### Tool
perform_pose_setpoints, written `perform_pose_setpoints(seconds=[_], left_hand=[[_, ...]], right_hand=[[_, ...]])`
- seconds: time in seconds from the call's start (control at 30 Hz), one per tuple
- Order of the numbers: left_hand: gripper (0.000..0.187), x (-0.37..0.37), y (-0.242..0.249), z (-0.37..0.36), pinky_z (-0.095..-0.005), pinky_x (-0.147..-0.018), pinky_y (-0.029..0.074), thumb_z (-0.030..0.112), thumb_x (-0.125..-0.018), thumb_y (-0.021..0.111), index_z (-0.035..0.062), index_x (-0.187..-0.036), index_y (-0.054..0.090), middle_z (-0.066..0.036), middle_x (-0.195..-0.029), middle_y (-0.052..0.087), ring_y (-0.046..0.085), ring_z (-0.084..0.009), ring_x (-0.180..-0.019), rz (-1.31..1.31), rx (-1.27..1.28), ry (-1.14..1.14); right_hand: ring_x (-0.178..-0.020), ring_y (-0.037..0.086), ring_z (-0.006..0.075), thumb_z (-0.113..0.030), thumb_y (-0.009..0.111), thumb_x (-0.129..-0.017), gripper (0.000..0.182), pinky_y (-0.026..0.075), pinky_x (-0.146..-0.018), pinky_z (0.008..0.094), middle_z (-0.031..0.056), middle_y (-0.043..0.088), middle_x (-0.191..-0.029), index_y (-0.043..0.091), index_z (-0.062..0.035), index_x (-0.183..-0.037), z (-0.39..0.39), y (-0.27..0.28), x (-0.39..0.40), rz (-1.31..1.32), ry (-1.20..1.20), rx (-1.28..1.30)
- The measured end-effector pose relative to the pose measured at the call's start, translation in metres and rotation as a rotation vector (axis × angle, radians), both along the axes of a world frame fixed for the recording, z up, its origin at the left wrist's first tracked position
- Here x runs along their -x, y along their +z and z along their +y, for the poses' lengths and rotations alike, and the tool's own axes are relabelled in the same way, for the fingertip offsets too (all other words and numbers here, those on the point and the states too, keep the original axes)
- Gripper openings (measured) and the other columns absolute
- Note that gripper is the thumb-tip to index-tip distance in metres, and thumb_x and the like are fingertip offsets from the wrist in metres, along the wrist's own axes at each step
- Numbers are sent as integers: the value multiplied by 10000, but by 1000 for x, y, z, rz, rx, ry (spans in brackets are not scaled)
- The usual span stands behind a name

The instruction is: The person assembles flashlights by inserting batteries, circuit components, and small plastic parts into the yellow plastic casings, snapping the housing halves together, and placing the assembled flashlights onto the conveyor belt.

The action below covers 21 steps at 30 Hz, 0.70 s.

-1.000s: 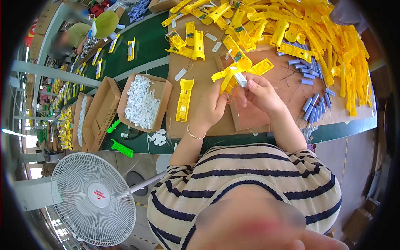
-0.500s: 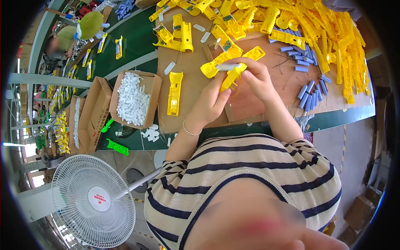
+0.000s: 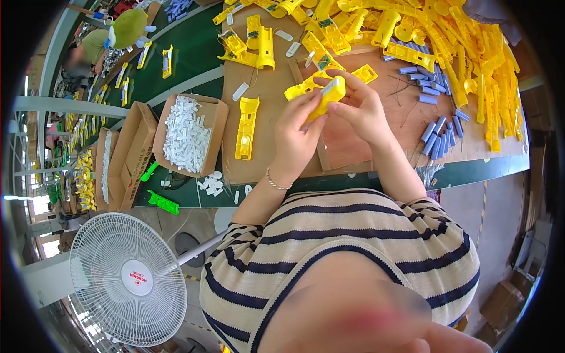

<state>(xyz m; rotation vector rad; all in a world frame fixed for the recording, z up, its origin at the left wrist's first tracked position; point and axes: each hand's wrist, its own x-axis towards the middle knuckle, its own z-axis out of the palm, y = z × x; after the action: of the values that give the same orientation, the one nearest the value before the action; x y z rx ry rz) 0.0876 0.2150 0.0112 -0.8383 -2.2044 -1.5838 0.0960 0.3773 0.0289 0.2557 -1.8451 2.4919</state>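
Both hands meet around a yellow plastic piece (image 3: 333, 94) above the brown board, with a pale strip along its side. My left hand (image 3: 297, 132), wearing a beaded bracelet, grips it from the left, fingers closed. On the right, my right hand (image 3: 362, 112) has its thumb and fingers pressed on the same piece. Behind it lie yellow shells (image 3: 301, 88) on the board. A lone yellow shell (image 3: 246, 129) rests left of my left hand. Blue cylinders (image 3: 438, 138) with thin dark wires lie to the right of my right hand.
A large heap of yellow parts (image 3: 488, 76) covers the back right. At the left stand a carton of white pieces (image 3: 216, 138) and a long open carton (image 3: 136, 153). Green parts (image 3: 163, 202) lie by the table edge. A white fan (image 3: 128, 279) stands front left; a person (image 3: 94, 50) is far back.
The yellow piece has been turned more upright between my hands, and its pale strip now lies along its side. My left hand has moved closer to my right. The view has shifted slightly.
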Motion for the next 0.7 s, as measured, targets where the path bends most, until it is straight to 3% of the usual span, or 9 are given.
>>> perform_pose_setpoints(seconds=[0.13,0.33,0.43,0.53,0.57,0.67,0.7], left_hand=[[436,0,-3,5,-358,-862,508,-13,-759,706,-8,-1179,591,-180,-1173,608,608,-316,-1059,28,-37,3],[459,-1,2,7,-380,-928,466,45,-779,707,7,-1217,576,-178,-1259,561,560,-337,-1131,103,88,-50],[484,9,2,-2,-374,-959,437,65,-773,722,21,-1231,570,-159,-1230,578,534,-315,-1149,117,94,-166],[500,23,5,-17,-364,-999,398,55,-763,735,18,-1235,574,-118,-1197,581,499,-241,-1191,-91,-32,-349],[749,25,9,-21,-346,-973,427,57,-655,821,82,-1328,494,-72,-1219,506,481,-213,-1177,-323,-92,-420],[1073,27,5,-18,-332,-956,448,68,-530,892,151,-1436,323,-59,-1307,399,474,-191,-1171,-808,-382,-648],[1297,33,3,-21,-325,-946,462,68,-429,927,206,-1479,179,-53,-1358,321,475,-185,-1161,-812,-255,-688]], right_hand=[[-1229,494,281,-67,653,-841,630,421,-1012,365,222,502,-1316,328,69,-1363,3,-9,2,76,3,13],[-1251,472,302,-146,664,-848,657,408,-1025,379,234,473,-1342,319,76,-1362,17,-4,2,88,21,-9],[-1226,495,271,-170,686,-830,667,407,-1018,366,209,494,-1327,354,69,-1356,22,0,3,68,58,38],[-1112,553,190,-48,649,-839,571,440,-965,332,127,564,-1236,409,29,-1352,21,-2,3,39,242,33],[-1085,561,180,-85,669,-834,573,441,-952,321,103,573,-1205,430,22,-1344,19,-3,2,9,287,-10],[-1082,562,180,-130,683,-832,588,448,-939,314,104,575,-1199,431,26,-1341,16,-9,1,-108,566,6],[-1064,568,177,-172,689,-834,601,460,-917,305,106,577,-1196,432,25,-1340,14,-15,3,-53,592,-30]])
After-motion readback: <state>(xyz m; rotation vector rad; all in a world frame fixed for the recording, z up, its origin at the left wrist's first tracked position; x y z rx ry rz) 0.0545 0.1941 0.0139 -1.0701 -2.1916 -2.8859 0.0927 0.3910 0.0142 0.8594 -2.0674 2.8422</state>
